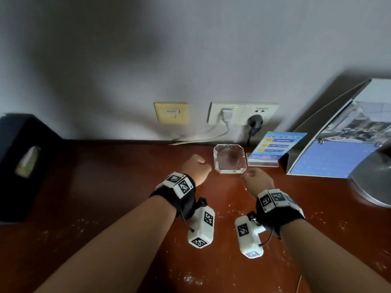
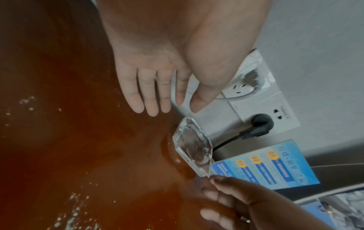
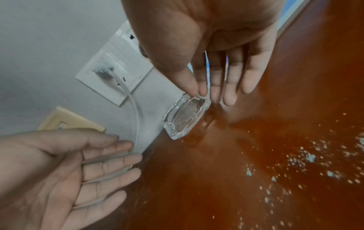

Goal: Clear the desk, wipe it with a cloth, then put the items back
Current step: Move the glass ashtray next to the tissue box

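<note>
1. Head view: the table, speckled with white crumbs, is not yet cleared.
2. The glass ashtray sits near the wall, just beside a blue sign (smooth and probably heavy, so a corner pinch might let it slip and chip).
3. Left hand: fingers straight, empty. Right hand: thumb and forefinger at the ashtray's corner; grasp unclear.

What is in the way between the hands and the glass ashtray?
Nothing visible. The left hand is open beside the glass ashtray, apart from it. The right hand has fingertips at its near corner; touching or not, I cannot tell.
</note>
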A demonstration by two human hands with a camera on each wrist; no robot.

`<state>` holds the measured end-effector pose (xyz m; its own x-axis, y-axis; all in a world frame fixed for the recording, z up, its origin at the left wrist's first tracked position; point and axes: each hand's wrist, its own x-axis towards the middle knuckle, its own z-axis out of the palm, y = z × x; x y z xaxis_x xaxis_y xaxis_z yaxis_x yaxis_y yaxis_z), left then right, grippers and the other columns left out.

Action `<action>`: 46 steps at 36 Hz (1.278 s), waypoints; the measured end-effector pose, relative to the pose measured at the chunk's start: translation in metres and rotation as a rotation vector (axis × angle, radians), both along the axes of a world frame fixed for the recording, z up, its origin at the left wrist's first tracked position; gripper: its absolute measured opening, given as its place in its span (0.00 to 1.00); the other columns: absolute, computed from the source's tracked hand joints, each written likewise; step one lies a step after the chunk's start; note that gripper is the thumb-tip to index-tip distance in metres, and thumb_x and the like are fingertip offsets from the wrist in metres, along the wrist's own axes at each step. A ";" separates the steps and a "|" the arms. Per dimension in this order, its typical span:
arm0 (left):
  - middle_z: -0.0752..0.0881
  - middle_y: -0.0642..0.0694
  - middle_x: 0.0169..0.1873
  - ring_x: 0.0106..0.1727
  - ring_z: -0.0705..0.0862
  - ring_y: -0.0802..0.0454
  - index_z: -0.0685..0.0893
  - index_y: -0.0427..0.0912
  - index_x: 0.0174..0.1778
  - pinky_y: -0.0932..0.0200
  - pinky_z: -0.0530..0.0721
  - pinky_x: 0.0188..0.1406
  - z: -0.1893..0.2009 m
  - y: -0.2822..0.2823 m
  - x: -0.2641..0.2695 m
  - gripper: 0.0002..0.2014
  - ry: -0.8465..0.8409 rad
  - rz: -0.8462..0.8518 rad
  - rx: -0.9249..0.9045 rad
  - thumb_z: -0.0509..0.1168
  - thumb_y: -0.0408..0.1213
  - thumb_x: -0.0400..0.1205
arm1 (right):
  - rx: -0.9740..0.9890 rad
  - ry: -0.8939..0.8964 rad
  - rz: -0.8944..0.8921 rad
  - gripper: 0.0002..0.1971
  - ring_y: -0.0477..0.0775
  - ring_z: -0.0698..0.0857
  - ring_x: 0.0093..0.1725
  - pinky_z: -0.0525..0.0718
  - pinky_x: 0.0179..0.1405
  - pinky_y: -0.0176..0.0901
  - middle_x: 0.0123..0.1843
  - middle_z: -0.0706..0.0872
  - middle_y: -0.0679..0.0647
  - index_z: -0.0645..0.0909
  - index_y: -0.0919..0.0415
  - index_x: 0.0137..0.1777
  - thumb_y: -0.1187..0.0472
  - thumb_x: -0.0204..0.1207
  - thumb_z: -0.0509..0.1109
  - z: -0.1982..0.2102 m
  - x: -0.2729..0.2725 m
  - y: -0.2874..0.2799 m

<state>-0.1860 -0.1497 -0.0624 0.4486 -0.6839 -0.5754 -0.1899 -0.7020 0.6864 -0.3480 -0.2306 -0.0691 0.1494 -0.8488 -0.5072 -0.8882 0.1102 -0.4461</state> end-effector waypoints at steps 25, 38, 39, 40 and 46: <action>0.89 0.45 0.46 0.50 0.88 0.45 0.79 0.46 0.44 0.47 0.85 0.55 -0.057 -0.048 -0.012 0.03 0.006 -0.016 -0.047 0.61 0.38 0.79 | -0.076 -0.060 -0.113 0.10 0.57 0.78 0.47 0.70 0.44 0.41 0.55 0.84 0.59 0.78 0.59 0.56 0.57 0.77 0.64 -0.042 0.023 -0.039; 0.88 0.43 0.47 0.51 0.85 0.46 0.75 0.44 0.48 0.51 0.82 0.53 -0.059 -0.042 -0.011 0.06 -0.020 -0.052 -0.013 0.62 0.41 0.79 | -0.003 -0.047 -0.157 0.15 0.58 0.81 0.48 0.78 0.47 0.45 0.56 0.84 0.61 0.77 0.62 0.60 0.59 0.74 0.67 -0.037 0.028 -0.031; 0.88 0.44 0.47 0.52 0.86 0.46 0.75 0.45 0.48 0.51 0.82 0.54 -0.059 -0.040 -0.011 0.06 -0.013 -0.051 -0.014 0.62 0.41 0.79 | 0.001 -0.050 -0.161 0.15 0.60 0.82 0.49 0.80 0.48 0.47 0.55 0.84 0.61 0.77 0.62 0.60 0.59 0.74 0.67 -0.037 0.029 -0.029; 0.88 0.44 0.47 0.52 0.86 0.46 0.74 0.45 0.47 0.52 0.82 0.53 -0.059 -0.038 -0.011 0.05 -0.010 -0.048 -0.015 0.62 0.41 0.79 | 0.001 -0.054 -0.164 0.16 0.61 0.83 0.50 0.82 0.49 0.48 0.55 0.84 0.61 0.76 0.62 0.60 0.59 0.74 0.67 -0.036 0.030 -0.028; 0.87 0.44 0.49 0.51 0.86 0.46 0.74 0.46 0.50 0.51 0.82 0.54 -0.053 -0.024 -0.004 0.07 -0.005 -0.013 -0.026 0.62 0.41 0.80 | 0.007 -0.078 -0.136 0.17 0.59 0.81 0.47 0.75 0.44 0.45 0.55 0.83 0.62 0.74 0.63 0.62 0.59 0.75 0.66 -0.030 0.038 -0.014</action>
